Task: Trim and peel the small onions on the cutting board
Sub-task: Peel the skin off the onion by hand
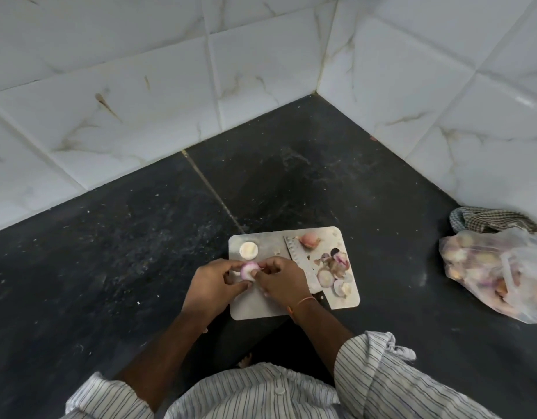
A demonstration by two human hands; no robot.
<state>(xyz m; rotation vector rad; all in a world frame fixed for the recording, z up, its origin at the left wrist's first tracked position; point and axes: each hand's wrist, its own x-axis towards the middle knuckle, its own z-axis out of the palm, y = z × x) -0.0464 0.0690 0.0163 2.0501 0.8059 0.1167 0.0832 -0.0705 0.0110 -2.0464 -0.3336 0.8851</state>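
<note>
Striped white shirt [270,394], orange wrist thread [300,303]

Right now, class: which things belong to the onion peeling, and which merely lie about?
Job: onion held by left hand and right hand; knife; cutting board; unpeeled onion; peeled onion; skins.
Lying about: plastic bag; checked cloth.

Dim even light, soft focus, wide-angle bending at edges

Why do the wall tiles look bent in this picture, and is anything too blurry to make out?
Head view: the wide-angle lens bows the straight joints of the wall tiles, most toward the edges; light is soft and even, with faint glare on the tiles; the left hand, right hand and onion are slightly soft, so the peel's edge cannot be made out.
</note>
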